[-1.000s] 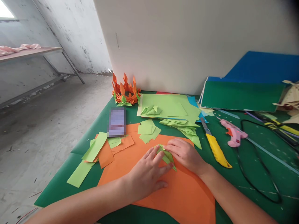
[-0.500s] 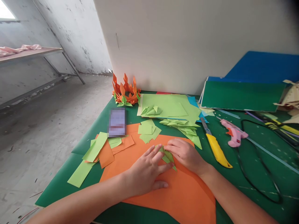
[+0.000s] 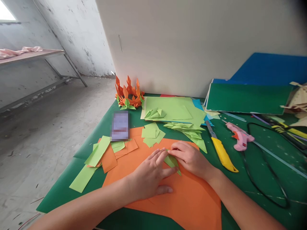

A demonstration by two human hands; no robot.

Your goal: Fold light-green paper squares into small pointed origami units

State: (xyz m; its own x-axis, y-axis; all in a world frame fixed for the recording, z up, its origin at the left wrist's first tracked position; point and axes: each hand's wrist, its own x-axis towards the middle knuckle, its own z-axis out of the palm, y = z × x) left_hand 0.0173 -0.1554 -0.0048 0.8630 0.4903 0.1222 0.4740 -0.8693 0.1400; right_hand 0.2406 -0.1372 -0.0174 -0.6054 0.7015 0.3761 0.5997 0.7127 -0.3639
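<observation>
On a large orange paper sheet lies a small folded piece of green paper, pointed at its lower right end. My left hand rests flat with fingers stretched out; its fingertips touch the left side and top of the green piece. My right hand is closed, thumb and index finger pinching the top edge of the same piece. The fingers cover part of the folds. Behind the hands are small green paper squares and a stack of folded green pieces.
An orange and green folded-paper crown stands at the back left, behind a blurred phone. Paper strips lie left. To the right are a yellow-handled knife, a pink glue gun and a looped black cord.
My left fingers have drawn closer together, with the index finger moving up toward the right fingertips. My right hand has shifted slightly along the green paper's top edge.
</observation>
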